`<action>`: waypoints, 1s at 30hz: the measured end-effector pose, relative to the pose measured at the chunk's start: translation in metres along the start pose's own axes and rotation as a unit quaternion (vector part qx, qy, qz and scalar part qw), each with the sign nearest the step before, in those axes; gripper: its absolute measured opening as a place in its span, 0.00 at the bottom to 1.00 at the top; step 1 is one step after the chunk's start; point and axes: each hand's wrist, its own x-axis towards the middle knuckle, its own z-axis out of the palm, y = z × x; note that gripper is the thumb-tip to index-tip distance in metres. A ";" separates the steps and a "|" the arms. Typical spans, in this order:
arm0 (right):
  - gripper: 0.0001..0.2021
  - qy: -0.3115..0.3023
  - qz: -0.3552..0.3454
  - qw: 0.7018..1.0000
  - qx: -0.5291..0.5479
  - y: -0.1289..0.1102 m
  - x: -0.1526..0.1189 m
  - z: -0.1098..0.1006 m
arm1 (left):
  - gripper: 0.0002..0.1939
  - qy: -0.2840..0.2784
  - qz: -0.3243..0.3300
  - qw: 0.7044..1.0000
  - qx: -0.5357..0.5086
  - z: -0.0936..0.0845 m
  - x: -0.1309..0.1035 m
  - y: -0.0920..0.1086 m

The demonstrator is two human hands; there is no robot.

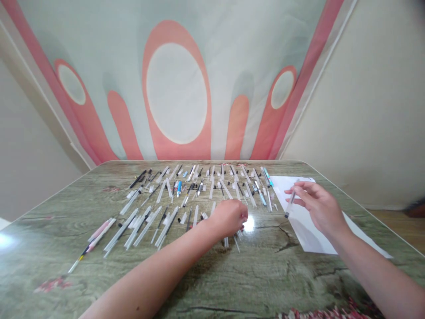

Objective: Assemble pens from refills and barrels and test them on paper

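Observation:
My right hand [320, 206] pinches a clear pen [291, 204] between thumb and fingers, above a sheet of white paper [315, 232]. The pen is tilted, with its dark end pointing down. Across the table my left hand [230, 217] is closed, its fingers curled downward among pen parts. Whatever lies in those fingers is hidden. Just beneath it, thin clear pen pieces [236, 241] stick out on the tabletop. Rows of pen parts spread beyond and to the left, such as clear barrels [148, 226], dark refills [161, 223] and small caps [182, 217].
The wood-patterned table [265, 274] has rounded far corners. A pink pen [99, 232] lies apart at the left, beside a thin refill [76, 263]. Blue pens [179, 188] and a turquoise one [268, 177] lie among the rows. A patterned cloth [179, 93] hangs behind.

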 end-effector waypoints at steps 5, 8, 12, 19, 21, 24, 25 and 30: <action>0.13 -0.013 0.018 1.000 0.013 -0.018 -0.004 0.030 | 0.07 -0.006 0.002 1.000 0.017 0.010 -0.002 0.004; 0.15 -0.025 0.025 0.999 0.007 -0.015 -0.015 0.047 | 0.07 -0.012 0.003 0.999 0.031 0.011 -0.001 0.006; 0.17 -0.057 0.051 0.997 0.007 -0.003 -0.029 0.058 | 0.06 -0.022 0.005 0.999 0.050 0.016 0.001 0.013; 0.16 -0.087 0.082 0.993 0.001 0.004 -0.034 0.053 | 0.05 -0.011 0.024 0.999 0.020 0.021 0.004 0.015; 0.16 -0.096 0.086 0.992 0.001 0.002 -0.035 0.053 | 0.04 0.006 0.010 0.995 -0.103 0.017 0.003 0.008; 0.15 -0.129 0.082 0.988 -0.011 -0.006 -0.042 0.055 | 0.02 0.009 -0.039 0.919 -0.391 0.008 0.001 -0.006; 0.14 -0.139 0.075 0.987 -0.023 -0.010 -0.045 0.057 | 0.04 0.003 -0.052 0.878 -0.477 0.005 0.001 -0.011; 0.11 -0.154 0.027 0.983 -0.101 -0.025 -0.062 0.069 | 0.14 -0.007 -0.095 0.710 -0.698 0.006 0.001 -0.022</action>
